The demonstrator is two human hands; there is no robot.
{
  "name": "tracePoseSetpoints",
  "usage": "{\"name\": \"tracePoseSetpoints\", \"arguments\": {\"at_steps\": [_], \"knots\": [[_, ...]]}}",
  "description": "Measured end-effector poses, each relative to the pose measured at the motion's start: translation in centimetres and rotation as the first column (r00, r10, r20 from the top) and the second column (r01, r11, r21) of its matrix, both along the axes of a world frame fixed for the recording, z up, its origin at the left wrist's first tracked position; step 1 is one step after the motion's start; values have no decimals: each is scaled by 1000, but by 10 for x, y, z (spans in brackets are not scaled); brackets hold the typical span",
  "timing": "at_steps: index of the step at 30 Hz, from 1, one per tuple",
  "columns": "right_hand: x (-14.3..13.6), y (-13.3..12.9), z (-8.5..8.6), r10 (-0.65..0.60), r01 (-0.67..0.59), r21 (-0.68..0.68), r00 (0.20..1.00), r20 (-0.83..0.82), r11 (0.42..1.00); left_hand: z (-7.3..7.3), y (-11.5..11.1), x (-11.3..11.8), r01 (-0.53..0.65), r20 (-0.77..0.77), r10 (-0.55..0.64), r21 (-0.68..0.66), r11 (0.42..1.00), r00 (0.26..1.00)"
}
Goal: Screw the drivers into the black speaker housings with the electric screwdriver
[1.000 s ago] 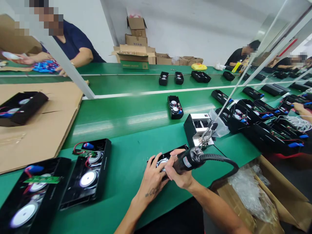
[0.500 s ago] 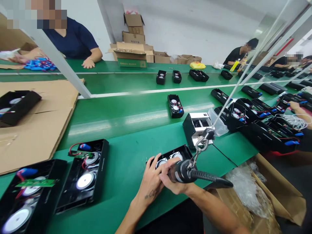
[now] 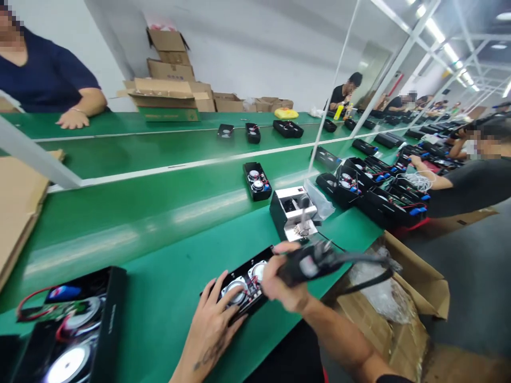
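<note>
My right hand [image 3: 285, 279] is wrapped round a black electric screwdriver [image 3: 305, 266], whose cord trails off to the right. The screwdriver is tilted and its tip is hidden behind my hand. My left hand [image 3: 215, 316] grips a black speaker housing [image 3: 249, 260] on the green bench, fingers over its far side and thumb at the near edge. Inside the housing are two round speakers [image 3: 235, 291] with red and black wires. Just beyond my right hand stands a black and silver screw feeder [image 3: 289, 210].
Another open speaker housing [image 3: 114, 319] with a circuit board and blue battery lies at the near left. A single housing [image 3: 257, 181] sits on the green belt. Stacked housings [image 3: 393, 205] and a co-worker [image 3: 471, 170] are at the right. An open carton [image 3: 419, 276] holds clear plastic.
The view has swung to the right. My right hand has tilted the screwdriver, its tail end now further right of the housing. My left hand stays on the housing.
</note>
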State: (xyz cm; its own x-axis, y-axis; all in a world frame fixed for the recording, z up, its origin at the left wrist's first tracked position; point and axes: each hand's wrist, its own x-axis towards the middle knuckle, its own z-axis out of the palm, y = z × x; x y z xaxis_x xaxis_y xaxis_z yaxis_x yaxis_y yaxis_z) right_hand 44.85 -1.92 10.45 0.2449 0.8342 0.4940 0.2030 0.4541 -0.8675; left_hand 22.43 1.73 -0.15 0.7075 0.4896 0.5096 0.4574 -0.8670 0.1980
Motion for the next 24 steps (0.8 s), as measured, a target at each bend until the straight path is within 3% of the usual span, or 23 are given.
{"name": "tracePoseSetpoints", "arguments": {"at_steps": [3,5,7,9,13,17,20,24], "knots": [[64,18,26,-289,319,88,924,-251,944,6,2,-21,52,-75,-47,67,996,996],[100,34,32,-451,490,102,852,-265,866,13,2,-28,73,-72,-65,115,991,995],[122,49,27,-520,552,93,821,-237,829,22,-1,-25,61,-42,-55,147,987,998],[133,60,17,-538,557,52,819,-201,829,31,-5,-13,30,-18,-28,151,988,999],[136,63,3,-485,476,-98,868,-110,874,39,-13,21,-32,-36,36,120,992,999],[125,38,6,-207,158,-252,962,-179,955,32,-22,42,-89,-115,97,72,993,989],[98,11,8,-32,-30,-167,933,-358,985,28,-28,48,-123,-162,126,31,992,979],[50,-12,3,88,-81,36,853,-515,996,30,-29,51,-141,-133,142,13,990,981]]}}
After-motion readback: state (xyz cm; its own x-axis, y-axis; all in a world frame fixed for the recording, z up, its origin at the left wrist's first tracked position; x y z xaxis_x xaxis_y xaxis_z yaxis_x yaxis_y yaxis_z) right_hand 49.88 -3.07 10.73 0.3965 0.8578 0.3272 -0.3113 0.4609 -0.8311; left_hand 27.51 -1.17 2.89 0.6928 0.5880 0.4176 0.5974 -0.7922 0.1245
